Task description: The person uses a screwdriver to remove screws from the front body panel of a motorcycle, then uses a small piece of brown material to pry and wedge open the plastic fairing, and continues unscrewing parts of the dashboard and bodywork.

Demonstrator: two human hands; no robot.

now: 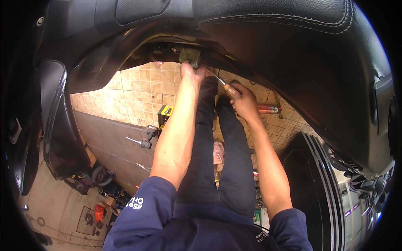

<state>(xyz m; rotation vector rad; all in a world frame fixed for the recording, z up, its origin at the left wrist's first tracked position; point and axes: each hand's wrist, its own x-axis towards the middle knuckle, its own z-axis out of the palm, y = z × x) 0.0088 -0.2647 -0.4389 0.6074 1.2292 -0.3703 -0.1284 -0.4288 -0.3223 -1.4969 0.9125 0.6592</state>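
My left hand [191,71] grips an olive-green block-like part [190,55] tucked under the curved black body panel [109,50] of a vehicle, probably a scooter with a stitched seat [289,25]. My right hand [245,102] is closed on the amber handle of a screwdriver [229,89], whose shaft angles up and left to just beside my left hand. The tip's exact contact is too small to tell. The far fingers of my left hand are partly hidden.
Below are tiled flooring [146,83], my dark-trousered legs, a yellow-black box [164,113], a power tool [148,136] on a dark board [109,138], and a red cylinder [268,108]. A long black striped object [310,175] stands at right; assorted parts [100,180] lie lower left.
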